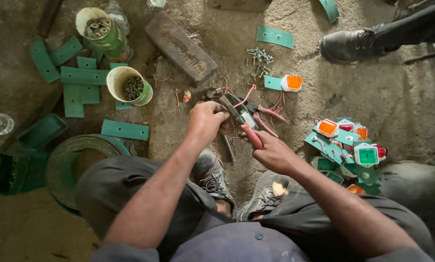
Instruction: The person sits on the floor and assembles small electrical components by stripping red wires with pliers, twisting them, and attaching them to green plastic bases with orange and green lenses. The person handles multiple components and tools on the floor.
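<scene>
My right hand [271, 153] grips the red handles of a pair of pliers [244, 122], whose jaws point up and left over the dirt floor. My left hand [205, 121] is closed around a small part at the plier jaws, with a pink wire [246, 95] curling out above it. What the left hand holds is mostly hidden by the fingers. Cut pink wire scraps [274, 112] lie on the ground just beyond the pliers. My two worn shoes [261, 195] rest below the hands.
A pile of green brackets with orange, red and green lamps [346, 145] sits right. Two cans of bolts [130, 86] and green strips [84, 76] lie left, beside a brick [180, 47], loose screws [260, 56] and another person's black shoe [348, 44].
</scene>
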